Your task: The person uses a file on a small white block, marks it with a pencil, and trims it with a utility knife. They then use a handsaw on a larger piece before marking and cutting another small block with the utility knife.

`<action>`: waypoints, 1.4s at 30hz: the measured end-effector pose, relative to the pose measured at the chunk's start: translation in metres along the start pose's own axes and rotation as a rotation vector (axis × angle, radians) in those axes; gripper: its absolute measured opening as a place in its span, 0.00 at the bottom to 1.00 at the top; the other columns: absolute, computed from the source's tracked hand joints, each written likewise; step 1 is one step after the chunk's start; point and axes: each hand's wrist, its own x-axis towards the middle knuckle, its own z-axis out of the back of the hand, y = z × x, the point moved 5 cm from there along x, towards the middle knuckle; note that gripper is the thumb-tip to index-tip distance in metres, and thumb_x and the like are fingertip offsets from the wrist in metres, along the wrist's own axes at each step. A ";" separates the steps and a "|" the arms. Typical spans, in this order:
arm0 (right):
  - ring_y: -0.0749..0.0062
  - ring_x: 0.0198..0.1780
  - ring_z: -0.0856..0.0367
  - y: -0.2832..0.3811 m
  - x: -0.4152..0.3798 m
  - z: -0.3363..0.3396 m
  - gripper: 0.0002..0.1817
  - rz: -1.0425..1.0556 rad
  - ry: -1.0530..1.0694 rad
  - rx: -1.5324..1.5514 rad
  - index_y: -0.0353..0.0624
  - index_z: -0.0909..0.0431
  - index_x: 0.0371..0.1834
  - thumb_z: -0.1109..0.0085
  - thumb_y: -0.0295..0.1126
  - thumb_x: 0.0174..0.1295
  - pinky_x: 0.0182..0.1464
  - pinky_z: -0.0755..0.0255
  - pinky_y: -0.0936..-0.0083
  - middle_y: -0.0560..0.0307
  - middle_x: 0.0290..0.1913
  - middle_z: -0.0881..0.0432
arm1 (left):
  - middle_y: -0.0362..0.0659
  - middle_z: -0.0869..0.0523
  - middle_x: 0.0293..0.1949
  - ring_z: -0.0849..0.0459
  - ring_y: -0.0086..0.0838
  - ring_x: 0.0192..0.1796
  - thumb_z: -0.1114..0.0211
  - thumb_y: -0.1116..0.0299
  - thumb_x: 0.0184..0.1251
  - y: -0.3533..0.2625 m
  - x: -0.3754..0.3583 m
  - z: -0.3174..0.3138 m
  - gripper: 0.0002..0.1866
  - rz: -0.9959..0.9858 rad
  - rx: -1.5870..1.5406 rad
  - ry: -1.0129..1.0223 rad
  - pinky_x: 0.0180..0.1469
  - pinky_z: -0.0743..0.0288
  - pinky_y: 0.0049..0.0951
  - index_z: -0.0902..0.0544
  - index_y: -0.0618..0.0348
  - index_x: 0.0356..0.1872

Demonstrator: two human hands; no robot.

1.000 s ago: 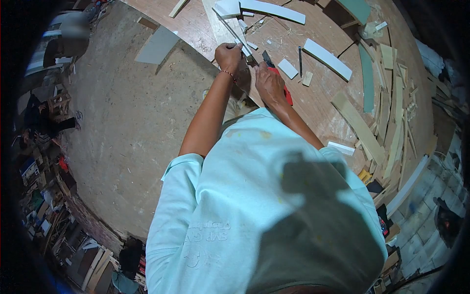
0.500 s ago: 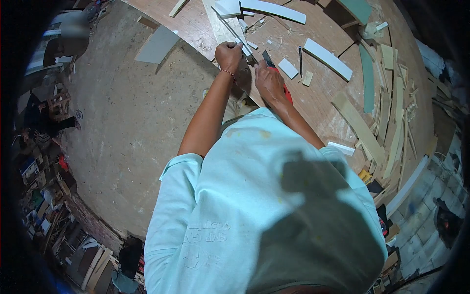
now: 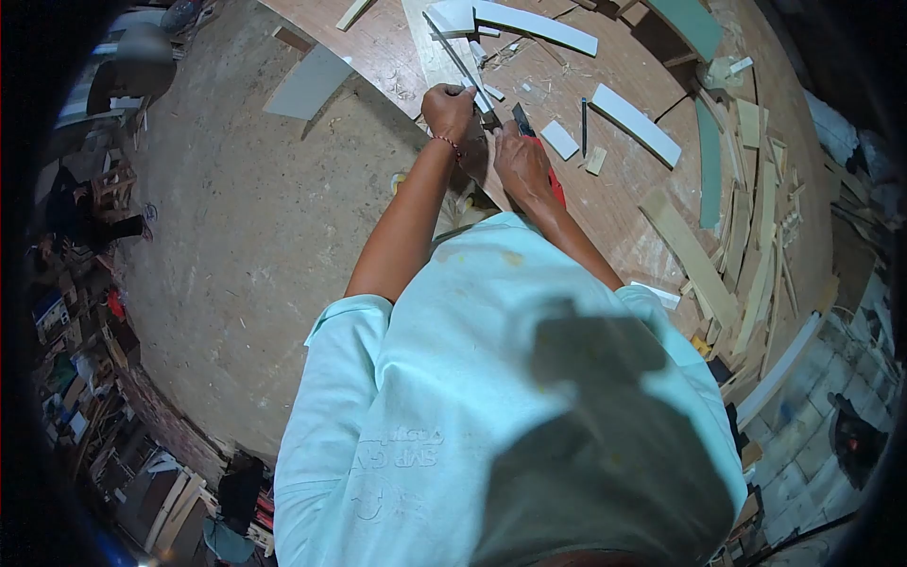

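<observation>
My left hand (image 3: 449, 111), with a beaded bracelet at the wrist, is closed near the table's edge, its fingertips against a small pale piece beside a long thin dark metal tool (image 3: 455, 55). The near end of that tool runs to my right hand (image 3: 520, 163), whose fingers are curled around it. What lies under the fingers is partly hidden. Right beside my right hand lies a red-handled tool (image 3: 556, 185) with a dark blade. A white rectangular piece (image 3: 559, 139), a dark pencil (image 3: 584, 128) and a small wood block (image 3: 595, 162) lie to the right.
Curved white pieces (image 3: 636, 124) and a green curved strip (image 3: 709, 163) lie on the wooden table (image 3: 619, 203). Wood strips (image 3: 694, 255) are piled at the right. A pale panel (image 3: 307, 85) stands off the table's left edge. A person (image 3: 80, 208) is at the far left.
The view has shifted slightly, moving the table items a little right and down. Both hands keep nearly the same pose around the long tool.
</observation>
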 end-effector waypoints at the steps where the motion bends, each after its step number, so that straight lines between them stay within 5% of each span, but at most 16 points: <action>1: 0.42 0.26 0.25 0.001 0.000 0.001 0.15 0.005 0.001 -0.002 0.36 0.37 0.31 0.64 0.39 0.60 0.27 0.33 0.53 0.36 0.21 0.26 | 0.44 0.20 0.17 0.23 0.23 0.17 0.34 0.67 0.45 0.004 0.003 -0.003 0.11 0.007 -0.017 0.022 0.21 0.31 0.23 0.20 0.68 0.22; 3: 0.43 0.26 0.25 0.002 -0.001 0.003 0.14 -0.014 0.005 -0.020 0.36 0.36 0.31 0.63 0.39 0.60 0.27 0.34 0.53 0.37 0.21 0.26 | 0.44 0.21 0.17 0.24 0.23 0.17 0.34 0.67 0.45 0.010 0.004 -0.007 0.11 0.014 -0.036 0.041 0.20 0.31 0.23 0.20 0.68 0.21; 5: 0.43 0.26 0.25 -0.001 -0.003 0.003 0.14 0.002 -0.032 0.000 0.37 0.36 0.31 0.63 0.39 0.60 0.26 0.34 0.53 0.38 0.20 0.26 | 0.51 0.20 0.18 0.20 0.35 0.22 0.33 0.64 0.38 0.015 0.005 -0.008 0.13 0.043 -0.137 0.026 0.29 0.28 0.29 0.19 0.65 0.19; 27: 0.44 0.25 0.26 -0.002 -0.007 0.001 0.13 0.026 -0.014 -0.023 0.38 0.38 0.31 0.65 0.39 0.61 0.25 0.34 0.55 0.39 0.19 0.27 | 0.50 0.20 0.20 0.20 0.36 0.24 0.31 0.65 0.38 0.011 0.002 -0.007 0.12 0.056 -0.092 0.005 0.30 0.28 0.30 0.20 0.64 0.19; 29: 0.44 0.25 0.26 -0.003 -0.006 0.000 0.13 0.019 -0.008 -0.022 0.38 0.38 0.31 0.65 0.39 0.61 0.25 0.34 0.55 0.39 0.19 0.27 | 0.44 0.20 0.16 0.23 0.24 0.18 0.35 0.67 0.46 0.007 0.000 -0.005 0.11 -0.003 -0.057 -0.006 0.22 0.30 0.24 0.20 0.67 0.21; 42: 0.41 0.27 0.26 0.001 0.002 -0.002 0.13 0.004 0.041 -0.035 0.35 0.36 0.31 0.64 0.37 0.59 0.29 0.34 0.52 0.36 0.22 0.26 | 0.44 0.21 0.15 0.23 0.24 0.17 0.34 0.66 0.45 0.005 0.000 -0.004 0.11 -0.011 -0.016 -0.030 0.22 0.30 0.25 0.20 0.66 0.20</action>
